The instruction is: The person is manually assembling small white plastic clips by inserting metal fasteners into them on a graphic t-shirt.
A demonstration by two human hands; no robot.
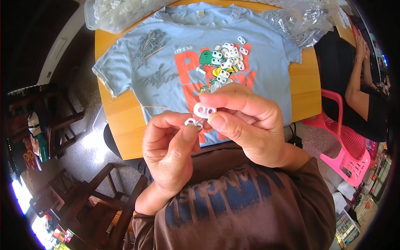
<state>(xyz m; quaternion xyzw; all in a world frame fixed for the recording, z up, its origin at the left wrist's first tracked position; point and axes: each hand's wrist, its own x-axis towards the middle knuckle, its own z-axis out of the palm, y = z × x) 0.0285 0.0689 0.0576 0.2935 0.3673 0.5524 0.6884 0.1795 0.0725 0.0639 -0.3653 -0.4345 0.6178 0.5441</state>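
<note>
Close together over the front of a light blue T-shirt (pixel 166 37), my two hands each pinch a small white plastic piece. My left hand (pixel 168 146) grips the lower two-hole piece (pixel 191 121) between thumb and fingers. Between thumb and forefinger, my right hand (pixel 250 123) holds the upper two-hole piece (pixel 204 110). A thin metal part (pixel 200 120), perhaps a screw or spring, shows between the two pieces; its ends are hidden. Beyond my hands, a heap of similar white pieces (pixel 227 62) lies on the shirt's print.
Two piles of small grey metal parts (pixel 150 43) lie on the shirt's left side. A clear bag of metal parts (pixel 302 23) and a clear tub of white pieces (pixel 118 14) stand on the wooden table (pixel 306 83). Right are a pink chair (pixel 348 141) and another person's arm (pixel 358 87).
</note>
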